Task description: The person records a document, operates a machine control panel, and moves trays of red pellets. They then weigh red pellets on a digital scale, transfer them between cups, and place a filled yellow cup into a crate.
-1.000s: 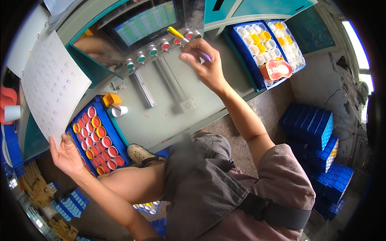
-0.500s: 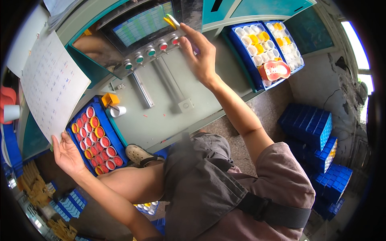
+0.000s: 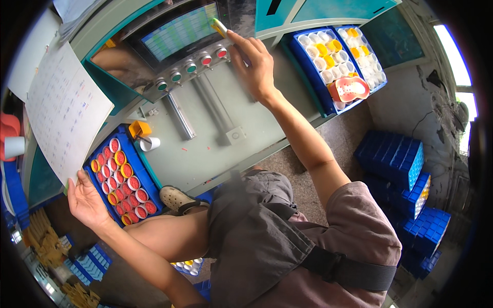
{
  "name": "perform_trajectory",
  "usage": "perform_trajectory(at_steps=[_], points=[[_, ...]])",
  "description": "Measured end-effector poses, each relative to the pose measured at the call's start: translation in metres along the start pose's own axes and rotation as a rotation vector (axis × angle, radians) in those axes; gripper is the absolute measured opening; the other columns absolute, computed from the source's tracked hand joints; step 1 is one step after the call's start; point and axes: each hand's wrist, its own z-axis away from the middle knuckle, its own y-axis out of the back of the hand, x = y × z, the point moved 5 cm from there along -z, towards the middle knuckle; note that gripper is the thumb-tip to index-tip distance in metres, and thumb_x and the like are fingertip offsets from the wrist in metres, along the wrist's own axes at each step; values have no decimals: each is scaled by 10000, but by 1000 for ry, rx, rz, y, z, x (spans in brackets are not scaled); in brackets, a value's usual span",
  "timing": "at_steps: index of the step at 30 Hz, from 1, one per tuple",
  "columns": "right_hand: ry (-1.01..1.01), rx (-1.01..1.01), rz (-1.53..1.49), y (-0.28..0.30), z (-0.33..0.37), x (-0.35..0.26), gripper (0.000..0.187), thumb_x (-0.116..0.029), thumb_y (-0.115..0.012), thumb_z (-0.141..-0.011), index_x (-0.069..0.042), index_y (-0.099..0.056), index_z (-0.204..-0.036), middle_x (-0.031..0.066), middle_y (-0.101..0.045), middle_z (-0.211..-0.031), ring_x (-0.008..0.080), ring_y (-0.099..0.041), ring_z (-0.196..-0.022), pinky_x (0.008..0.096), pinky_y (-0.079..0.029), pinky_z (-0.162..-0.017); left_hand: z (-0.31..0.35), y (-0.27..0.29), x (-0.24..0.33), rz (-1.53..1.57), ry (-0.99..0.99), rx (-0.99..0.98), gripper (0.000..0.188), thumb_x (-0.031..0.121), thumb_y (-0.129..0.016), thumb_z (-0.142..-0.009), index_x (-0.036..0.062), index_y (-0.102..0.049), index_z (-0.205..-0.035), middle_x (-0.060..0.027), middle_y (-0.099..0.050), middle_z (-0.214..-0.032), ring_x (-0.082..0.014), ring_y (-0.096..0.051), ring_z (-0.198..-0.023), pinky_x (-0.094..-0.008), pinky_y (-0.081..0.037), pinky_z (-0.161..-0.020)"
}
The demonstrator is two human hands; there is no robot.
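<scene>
My left hand pinches the lower corner of a large white sheet of paper with handwritten rows. My right hand is raised at the far side, by the right edge of a lit control screen. Between its thumb and fingers is a slim pen-like stick, white and yellow with a green end, pointing at the screen. I cannot tell whether it touches. Below the screen runs a row of red and green push buttons, just left of my right hand.
A blue crate of cups with red pieces stands left, beside a yellow container and white cup. Blue trays of white and yellow cups, with a red shoe-shaped piece, stand right. Blue crates are stacked lower right.
My right hand has turned slightly, and the stick's yellow side now shows less beside the white. The left hand still pinches the sheet. The whole view has shifted a little.
</scene>
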Motion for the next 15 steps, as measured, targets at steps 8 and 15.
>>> perform_trajectory(at_steps=[8, 15], points=[[-98, -83, -127, 1, 5, -12, 330, -62, -686, -920, -64, -677, -1250, 107, -682, -951, 207, -649, -821, 317, -529, -745, 2, 6, 2, -32, -45, -10, 361, 9, -479, -1028, -196, -445, -1324, -273, -550, -1362, -285, -612, -1180, -372, -503, -1092], [-27, -126, -65, 4, 3, -24, 297, -219, -679, -964, -85, -690, -1229, 83, -702, -1005, 223, -651, -913, 338, -488, -855, 2, -1, 1, -12, -34, -53, 343, 6, -476, -1030, -199, -460, -1304, -273, -566, -1339, -286, -624, -1160, -371, -512, -1084]])
